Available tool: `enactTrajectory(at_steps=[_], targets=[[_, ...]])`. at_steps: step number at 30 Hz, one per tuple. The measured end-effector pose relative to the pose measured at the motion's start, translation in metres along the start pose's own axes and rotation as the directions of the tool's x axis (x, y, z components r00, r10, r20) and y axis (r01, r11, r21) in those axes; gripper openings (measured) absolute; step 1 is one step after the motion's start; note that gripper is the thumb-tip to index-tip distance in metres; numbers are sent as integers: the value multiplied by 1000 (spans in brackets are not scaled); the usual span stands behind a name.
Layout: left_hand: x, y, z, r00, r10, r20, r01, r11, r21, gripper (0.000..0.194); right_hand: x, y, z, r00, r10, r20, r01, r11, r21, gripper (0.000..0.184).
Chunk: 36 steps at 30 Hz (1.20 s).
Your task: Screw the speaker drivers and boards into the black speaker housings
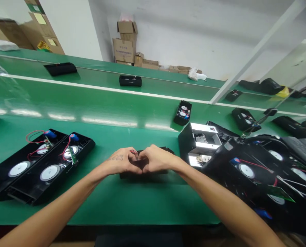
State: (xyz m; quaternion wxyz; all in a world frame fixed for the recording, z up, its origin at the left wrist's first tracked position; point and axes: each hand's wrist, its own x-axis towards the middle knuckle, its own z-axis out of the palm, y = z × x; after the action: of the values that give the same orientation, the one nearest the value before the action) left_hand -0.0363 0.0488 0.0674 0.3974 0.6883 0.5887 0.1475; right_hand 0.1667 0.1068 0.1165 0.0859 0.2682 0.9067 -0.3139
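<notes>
My left hand (120, 161) and my right hand (156, 158) meet at the fingertips over the bench, the curved fingers and thumbs forming a heart-shaped gap. Each thumb stands apart from its fingers, and neither hand holds anything. Just beneath and behind them lies a black speaker housing (155, 173), mostly covered by the hands; a bit of red wire shows through the gap. Whether the hands touch it I cannot tell. To the left, two long black speaker housings (56, 185) lie side by side with white-backed drivers, blue cylindrical parts, green circuit boards and red wires.
Right of my hands stands a black-and-white box-shaped device (194, 140) beside a pile of black speaker housings (260, 175). A small open housing (183, 112) sits farther back. Beyond the white strip are more housings (130, 81); cardboard boxes (124, 49) are stacked by the wall.
</notes>
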Motion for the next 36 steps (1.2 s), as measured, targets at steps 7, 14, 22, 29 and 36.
enactTrajectory(at_steps=[7,14,22,29,36], targets=[[9,-3,-7,996,-38,80,39,999,-21,40,3,0,-6,1000,-16,-17,17,996,88,17],[10,3,-11,993,-65,100,68,997,-26,39,8,3,-2,1000,-7,-31,11,988,152,15],[8,6,-11,991,-64,120,69,997,-37,34,8,11,1,998,-55,-27,59,987,148,13],[12,3,-12,990,-53,133,60,997,-52,35,10,15,0,994,-106,-9,106,989,106,9],[13,-1,-12,986,-35,162,47,996,-72,36,11,14,-7,997,-54,61,44,986,160,8]])
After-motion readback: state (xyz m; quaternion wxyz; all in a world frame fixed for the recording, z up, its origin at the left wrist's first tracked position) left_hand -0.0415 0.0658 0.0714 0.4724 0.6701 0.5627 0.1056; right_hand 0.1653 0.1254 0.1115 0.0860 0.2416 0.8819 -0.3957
